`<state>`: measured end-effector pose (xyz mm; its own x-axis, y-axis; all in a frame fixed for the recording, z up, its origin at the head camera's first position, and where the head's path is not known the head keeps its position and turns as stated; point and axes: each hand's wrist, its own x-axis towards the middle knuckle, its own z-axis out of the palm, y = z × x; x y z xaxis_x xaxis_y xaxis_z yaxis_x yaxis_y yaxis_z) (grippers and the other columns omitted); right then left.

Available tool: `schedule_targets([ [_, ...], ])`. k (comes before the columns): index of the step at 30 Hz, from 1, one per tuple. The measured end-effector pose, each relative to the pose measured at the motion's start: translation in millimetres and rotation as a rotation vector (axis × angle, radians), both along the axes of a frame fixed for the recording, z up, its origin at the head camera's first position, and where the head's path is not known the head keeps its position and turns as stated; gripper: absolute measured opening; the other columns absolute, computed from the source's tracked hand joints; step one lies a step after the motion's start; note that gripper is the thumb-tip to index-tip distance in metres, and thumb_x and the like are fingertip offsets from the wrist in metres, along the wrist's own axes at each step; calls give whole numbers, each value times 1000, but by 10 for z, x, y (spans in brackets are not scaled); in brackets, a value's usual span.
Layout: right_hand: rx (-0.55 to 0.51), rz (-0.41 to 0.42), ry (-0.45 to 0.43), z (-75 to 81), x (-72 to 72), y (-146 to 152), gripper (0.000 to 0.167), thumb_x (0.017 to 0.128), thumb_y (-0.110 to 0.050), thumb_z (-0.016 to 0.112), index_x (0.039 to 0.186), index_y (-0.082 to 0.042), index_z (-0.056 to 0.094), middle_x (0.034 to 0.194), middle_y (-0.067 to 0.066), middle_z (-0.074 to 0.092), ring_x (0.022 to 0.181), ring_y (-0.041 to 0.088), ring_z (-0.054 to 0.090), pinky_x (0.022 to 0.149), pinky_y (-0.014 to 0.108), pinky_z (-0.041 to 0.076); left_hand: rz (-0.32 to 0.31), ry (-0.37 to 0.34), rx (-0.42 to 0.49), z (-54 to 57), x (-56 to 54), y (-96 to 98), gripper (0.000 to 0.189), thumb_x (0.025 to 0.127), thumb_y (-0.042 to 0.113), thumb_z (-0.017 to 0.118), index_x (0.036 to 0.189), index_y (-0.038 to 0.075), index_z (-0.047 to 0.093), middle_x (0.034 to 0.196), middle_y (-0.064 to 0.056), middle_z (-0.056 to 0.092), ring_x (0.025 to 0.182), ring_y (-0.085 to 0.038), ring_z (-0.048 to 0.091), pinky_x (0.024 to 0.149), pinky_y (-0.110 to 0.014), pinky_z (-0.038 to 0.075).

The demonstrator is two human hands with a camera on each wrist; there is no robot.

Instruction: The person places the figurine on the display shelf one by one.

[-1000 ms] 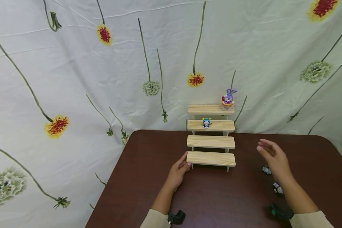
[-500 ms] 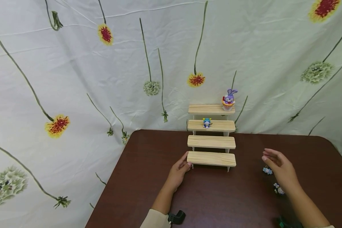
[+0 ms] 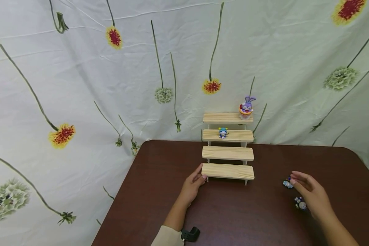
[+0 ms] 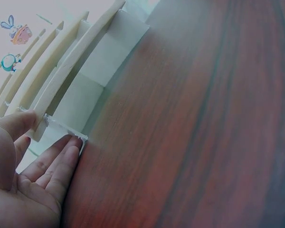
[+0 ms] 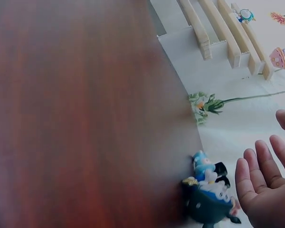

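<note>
A four-step wooden display stand (image 3: 227, 153) stands at the back of the table. My left hand (image 3: 190, 189) holds the left end of its lowest step, thumb and fingers around the plank end and the white support, as the left wrist view shows. A purple rabbit figurine (image 3: 246, 108) sits on the top step's right end. One step lower is a small blue-capped figurine (image 3: 222, 133). At right, my right hand (image 3: 315, 198) hovers with loosely bent fingers beside a light-blue figurine (image 3: 287, 183). Nearer me lies a white and dark-blue figurine (image 3: 301, 204). In the right wrist view the fingers look apart from both.
The dark brown table (image 3: 233, 212) extends around the stand, its back edge against a pale cloth (image 3: 126, 75) printed with flowers. A black band (image 3: 190, 234) is on my left wrist.
My right hand has moved down and to the right, from beyond the light-blue figurine to beside it. The left hand has stayed on the stand, and the figurines have not moved.
</note>
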<state>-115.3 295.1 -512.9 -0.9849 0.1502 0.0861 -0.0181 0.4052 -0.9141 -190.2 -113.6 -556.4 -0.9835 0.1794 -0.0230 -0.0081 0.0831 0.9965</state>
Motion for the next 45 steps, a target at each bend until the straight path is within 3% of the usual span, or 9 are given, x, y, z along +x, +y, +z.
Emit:
schedule_targets([
  [7, -46, -38, -48, -102, 142, 72, 47, 101, -26, 64, 142, -4, 53, 112, -40, 57, 100, -24, 54, 77, 1, 47, -3, 1, -3, -1, 11, 10, 57, 103, 21, 60, 157, 19, 40, 119, -23, 68, 112, -28, 66, 101, -39, 56],
  [13, -18, -70, -135, -150, 213, 125, 55, 101, -37, 63, 144, -6, 50, 109, -42, 53, 97, -26, 50, 74, 2, 47, 2, -1, 9, 7, 8, 8, 57, 103, 23, 61, 156, 21, 41, 120, -23, 68, 113, -27, 66, 104, -39, 55],
  [21, -68, -58, -100, -204, 295, 201, 52, 100, -28, 65, 145, -5, 51, 116, -40, 56, 101, -24, 55, 77, 1, 49, -5, -3, 12, 3, 2, 1, 57, 104, 21, 59, 157, 18, 39, 121, -24, 68, 115, -28, 65, 104, -40, 55],
  [25, -19, -68, -113, -246, 326, 238, 56, 100, -32, 66, 145, -3, 50, 116, -43, 52, 100, -27, 50, 77, 0, 47, 0, -7, 17, 10, 3, 5, 57, 104, 21, 59, 157, 20, 40, 122, -23, 68, 115, -28, 64, 104, -40, 55],
  [36, 69, -66, -303, -278, 379, 369, 74, 96, -50, 65, 150, -5, 42, 110, -45, 38, 92, -31, 34, 71, 4, 46, 2, 13, 0, -15, -1, -2, 57, 103, 23, 61, 156, 20, 42, 119, -23, 69, 109, -20, 66, 100, -33, 56],
  [38, 81, -48, -354, -269, 377, 387, 77, 96, -53, 64, 153, -8, 39, 123, -33, 48, 97, -25, 42, 71, 6, 46, 1, 9, -1, -19, -2, -3, 57, 102, 24, 61, 156, 21, 42, 119, -22, 69, 110, -22, 66, 101, -33, 56],
  [41, 98, -14, -397, -275, 364, 415, 81, 96, -54, 62, 156, -8, 33, 149, 3, 46, 106, -13, 50, 72, 7, 45, -1, 3, -2, -13, -1, -4, 57, 102, 25, 62, 156, 21, 42, 120, -23, 69, 113, -26, 66, 103, -36, 56],
  [44, 103, 16, -434, -277, 345, 423, 87, 97, -54, 60, 159, -3, 25, 160, 29, 25, 134, 29, 50, 72, 5, 41, -4, 1, -8, -6, -1, -7, 57, 102, 26, 62, 156, 22, 42, 121, -22, 69, 115, -29, 65, 104, -38, 55],
  [45, 104, 21, -434, -286, 342, 428, 89, 98, -54, 60, 159, -2, 23, 160, 30, 25, 136, 30, 49, 72, 4, 40, -6, 0, -13, -6, -1, -9, 57, 102, 26, 62, 156, 23, 42, 121, -21, 69, 115, -28, 66, 104, -38, 55],
])
